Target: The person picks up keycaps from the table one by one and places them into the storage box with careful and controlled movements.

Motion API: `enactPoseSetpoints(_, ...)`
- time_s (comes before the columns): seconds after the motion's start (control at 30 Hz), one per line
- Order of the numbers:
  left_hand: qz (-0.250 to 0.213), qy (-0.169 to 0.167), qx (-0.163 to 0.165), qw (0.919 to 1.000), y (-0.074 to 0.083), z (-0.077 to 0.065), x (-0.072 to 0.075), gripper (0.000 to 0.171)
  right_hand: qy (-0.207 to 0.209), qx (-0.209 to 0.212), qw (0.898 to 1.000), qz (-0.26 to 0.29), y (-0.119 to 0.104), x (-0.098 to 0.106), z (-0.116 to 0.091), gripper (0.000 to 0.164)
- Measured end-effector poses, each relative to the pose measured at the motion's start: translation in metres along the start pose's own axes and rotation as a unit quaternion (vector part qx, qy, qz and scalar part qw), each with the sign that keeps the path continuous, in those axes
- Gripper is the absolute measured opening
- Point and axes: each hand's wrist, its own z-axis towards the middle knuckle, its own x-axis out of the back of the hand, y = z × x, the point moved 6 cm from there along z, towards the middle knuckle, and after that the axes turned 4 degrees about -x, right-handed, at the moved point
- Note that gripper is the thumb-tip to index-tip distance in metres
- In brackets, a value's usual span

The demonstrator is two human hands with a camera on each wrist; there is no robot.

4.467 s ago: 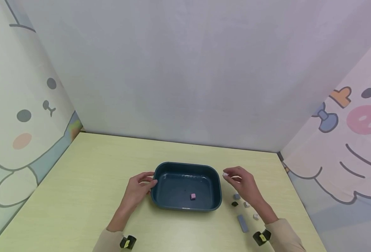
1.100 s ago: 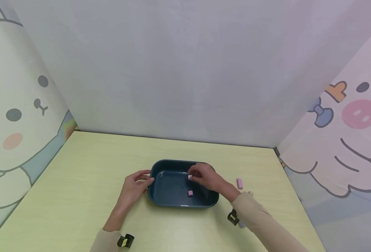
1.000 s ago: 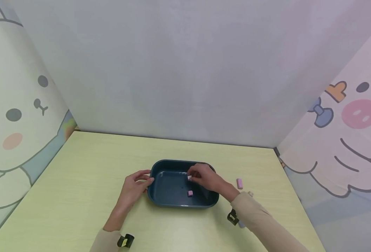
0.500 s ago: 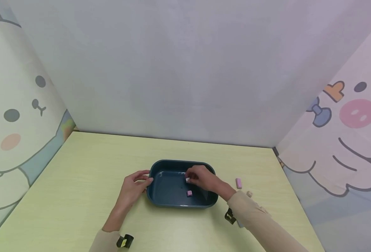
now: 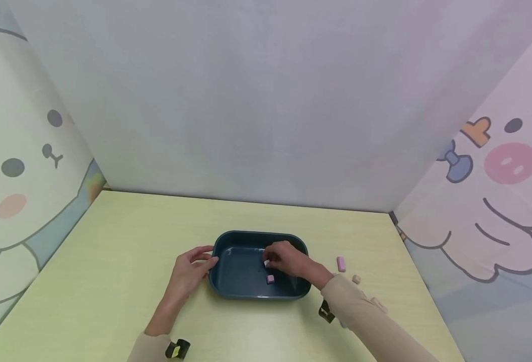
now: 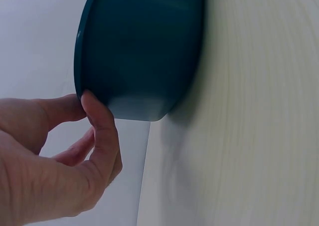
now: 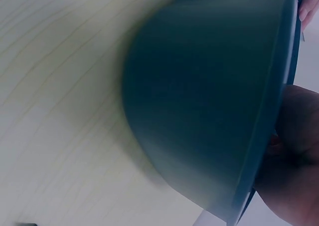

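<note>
A dark teal rectangular tub (image 5: 231, 296) stands on the table. My left hand (image 5: 189, 271) pinches its left rim between thumb and fingers, as the left wrist view shows on the tub wall (image 6: 139, 51). My right hand (image 5: 288, 259) reaches over the right rim and pinches a small white block (image 5: 267, 263) low inside the tub. Just nearer to me, a small pink cube (image 5: 271, 279) lies on the tub floor. In the right wrist view, the tub's outer wall (image 7: 199, 96) hides the fingertips of the right hand (image 7: 299, 151) and the white block.
Right of the tub lie a pink oblong block (image 5: 341, 264), a small beige cube (image 5: 356, 278) and a beige piece (image 5: 378, 304). A blue-grey block (image 5: 343, 325) is mostly hidden by the right forearm. Pale cloth walls (image 5: 256, 125) surround the table (image 5: 143, 236).
The right hand has carried the white block from beside the tub's right rim into the tub. Over the last second it has shifted slightly toward me. The left hand has kept hold of the rim.
</note>
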Motion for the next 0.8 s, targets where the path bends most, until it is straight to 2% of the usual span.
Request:
enactPoseSetpoints(0.4, 0.002, 0.000, 0.002, 1.0000, 0.0012, -0.0024, -0.0003, 0.037, -0.010, -0.014, 1.000, -0.001, 0.0014, -0.0031, 0.0007, 0.012)
enactPoseSetpoints(0.8, 0.001, 0.003, 0.003, 1.0000, 0.0020, -0.0030, -0.0012, 0.036, -0.016, -0.009, 1.000, 0.006, 0.0013, -0.0004, -0.0030, 0.017)
